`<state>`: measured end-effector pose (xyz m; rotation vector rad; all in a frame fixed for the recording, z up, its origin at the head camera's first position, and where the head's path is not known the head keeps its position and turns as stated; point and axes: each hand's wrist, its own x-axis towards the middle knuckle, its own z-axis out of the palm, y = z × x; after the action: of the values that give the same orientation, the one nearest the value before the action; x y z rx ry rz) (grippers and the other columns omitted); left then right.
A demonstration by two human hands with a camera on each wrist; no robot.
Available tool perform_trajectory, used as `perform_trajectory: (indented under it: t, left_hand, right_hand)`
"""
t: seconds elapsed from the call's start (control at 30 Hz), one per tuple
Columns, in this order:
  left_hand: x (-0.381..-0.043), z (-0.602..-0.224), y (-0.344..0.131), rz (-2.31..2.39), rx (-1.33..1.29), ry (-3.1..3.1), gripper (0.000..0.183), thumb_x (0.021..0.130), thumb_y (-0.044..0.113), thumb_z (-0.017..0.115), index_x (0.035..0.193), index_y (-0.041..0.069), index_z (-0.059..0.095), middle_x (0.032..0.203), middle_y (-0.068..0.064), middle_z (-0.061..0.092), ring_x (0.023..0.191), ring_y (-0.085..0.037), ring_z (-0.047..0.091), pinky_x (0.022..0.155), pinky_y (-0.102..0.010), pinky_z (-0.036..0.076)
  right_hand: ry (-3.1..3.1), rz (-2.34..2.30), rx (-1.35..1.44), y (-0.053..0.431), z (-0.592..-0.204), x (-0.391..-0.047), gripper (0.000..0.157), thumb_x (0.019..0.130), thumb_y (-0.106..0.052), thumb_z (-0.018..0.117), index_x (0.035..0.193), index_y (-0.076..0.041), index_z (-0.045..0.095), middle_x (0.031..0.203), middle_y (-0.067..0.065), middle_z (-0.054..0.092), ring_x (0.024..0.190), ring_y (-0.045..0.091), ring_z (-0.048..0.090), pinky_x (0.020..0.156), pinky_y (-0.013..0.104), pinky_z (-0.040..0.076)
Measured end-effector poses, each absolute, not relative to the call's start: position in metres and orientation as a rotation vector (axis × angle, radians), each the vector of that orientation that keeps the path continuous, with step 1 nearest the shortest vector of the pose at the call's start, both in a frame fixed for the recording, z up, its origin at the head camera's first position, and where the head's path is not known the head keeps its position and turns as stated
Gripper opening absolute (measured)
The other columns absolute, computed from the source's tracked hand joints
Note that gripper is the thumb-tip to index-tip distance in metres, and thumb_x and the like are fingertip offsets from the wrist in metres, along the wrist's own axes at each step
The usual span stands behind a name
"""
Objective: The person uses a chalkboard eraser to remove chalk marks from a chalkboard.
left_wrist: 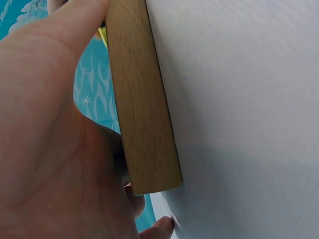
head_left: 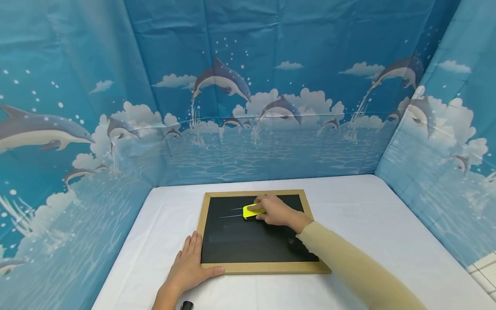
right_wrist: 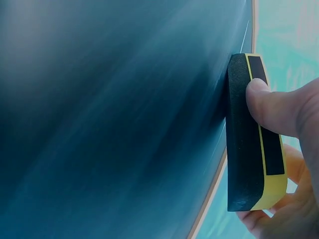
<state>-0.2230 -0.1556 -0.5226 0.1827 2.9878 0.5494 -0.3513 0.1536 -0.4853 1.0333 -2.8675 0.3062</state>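
A small blackboard in a wooden frame lies on the white table. My right hand grips a yellow and black blackboard eraser over the board's upper middle. In the right wrist view, the thumb presses along one side of the eraser, whose dark felt faces the board. Two thin pale lines run leftward from the eraser. With straight fingers, my left hand rests along the left edge of the frame, its thumb at the bottom edge. The left wrist view has the wooden frame close beside that hand.
A short black object lies at the bottom edge of the head view, beside the left wrist. Blue curtains with dolphins enclose the white tabletop at the back and both sides. Faint smears mark the board's surface.
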Motion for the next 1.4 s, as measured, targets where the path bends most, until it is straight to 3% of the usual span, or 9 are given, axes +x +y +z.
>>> perform_trajectory:
  t: [0.83, 1.4]
  left_hand:
    - [-0.227, -0.527, -0.158, 0.541, 0.194, 2.984, 0.131, 0.051, 0.089, 0.046, 0.146, 0.008, 0.010, 0.151, -0.010, 0.005, 0.137, -0.030, 0.002, 0.099, -0.062, 0.015]
    - [-0.225, -0.525, -0.159, 0.545, 0.209, 3.030, 0.130, 0.051, 0.089, 0.048, 0.146, 0.008, 0.012, 0.151, -0.008, 0.006, 0.137, -0.029, 0.003, 0.100, -0.060, 0.016]
  right_hand:
    - [-2.785, 0.395, 1.196, 0.052, -0.485, -0.368, 0.045, 0.082, -0.028, 0.069, 0.125, -0.027, 0.057, 0.111, -0.007, 0.058, 0.098, 0.014, 0.047, 0.086, 0.035, 0.039]
    - [-2.869, 0.317, 1.147, 0.060, -0.479, -0.365, 0.047, 0.082, -0.028, 0.069, 0.126, -0.033, 0.054, 0.105, -0.006, 0.056, 0.089, 0.015, 0.046, 0.079, 0.033, 0.043]
